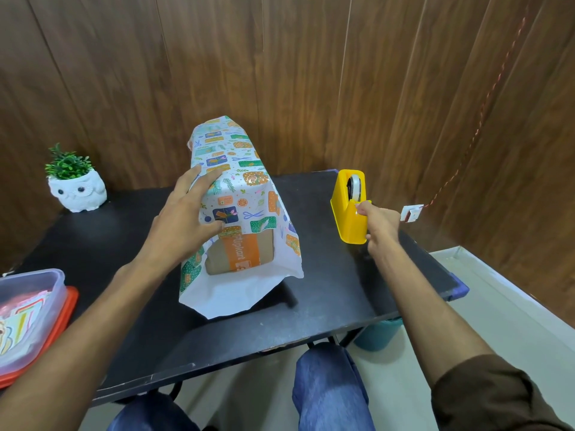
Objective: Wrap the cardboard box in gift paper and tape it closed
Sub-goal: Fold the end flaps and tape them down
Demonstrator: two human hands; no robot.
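– Wooden panels, dark brown and smooth, are closing the corner behind a black matte table [342, 290]. What is lying on it?

– One long brown cardboard box [241, 256] is lying in the middle of the table, pointing away from the person. Glossy gift paper [233, 169], white with small orange, green and blue pictures, is covering its top and both long sides like a tunnel. The near end is showing bare cardboard with an orange printed band, and the paper's plain white inside is sticking out in front, a little wrinkled.

– How are the hands working?

– The left hand [186, 219] is pressing on the paper at the box's upper left edge, fingers straight and spread wide, gripping nothing. The right hand [381, 222] is reaching to a yellow plastic tape dispenser [345, 209], a wedge shape standing to the right of the box, apart from it. Thumb and forefinger are pinching at its low front lip; whether a tape strip is between them, I cannot tell.

– And at the left?

– A white ceramic owl pot [77, 191] with a small green plant is standing at the far corner, and a clear plastic container [28, 306] on an orange lid is sitting at the near edge.
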